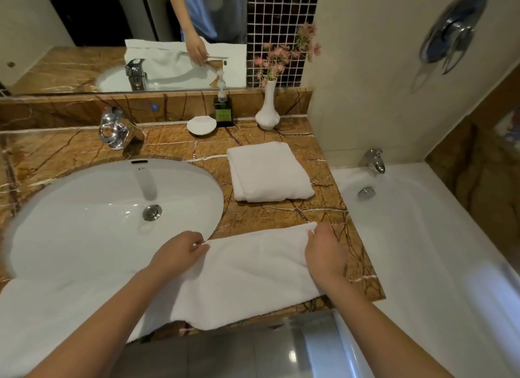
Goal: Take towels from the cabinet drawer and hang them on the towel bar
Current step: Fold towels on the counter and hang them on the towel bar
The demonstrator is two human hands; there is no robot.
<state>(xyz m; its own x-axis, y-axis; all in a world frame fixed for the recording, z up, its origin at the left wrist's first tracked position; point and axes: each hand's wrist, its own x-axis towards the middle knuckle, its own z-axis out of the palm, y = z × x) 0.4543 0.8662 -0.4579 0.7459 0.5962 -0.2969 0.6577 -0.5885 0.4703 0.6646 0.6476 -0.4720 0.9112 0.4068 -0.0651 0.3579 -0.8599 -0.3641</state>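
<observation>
Item: unfolded white towel (247, 276), laid across the front edge of the brown marble countertop (174, 141); its left part spreads over the near rim of the sink and past the counter's front edge. The far edge of the towel is raised slightly at both ends.

Left hand (177, 255): thumb and fingers pinched on the towel's far left corner, at the sink's right rim.

Right hand (325, 249): fingers closed on the towel's far right corner, near the counter's right side.

Item: folded white towel (268, 172), flat on the countertop behind the unfolded one, well apart from it, to the right of the sink and untouched.

Fixture: oval white sink (112, 209), set into the countertop, with a chrome drain plug at its centre; a chrome faucet (118, 130) stands behind it.

Along the back ledge, left to right: white soap dish (201, 124), dark green pump bottle (223, 110), white vase (268, 110) holding pink flowers.

Fixture: mirror (84, 34) above the ledge, reflecting a hand on the towel and a blue garment.

Fixture: white bathtub (422, 237), touching the counter's right side, with a chrome spout at its far end; a round chrome control sits on the wall above.
</observation>
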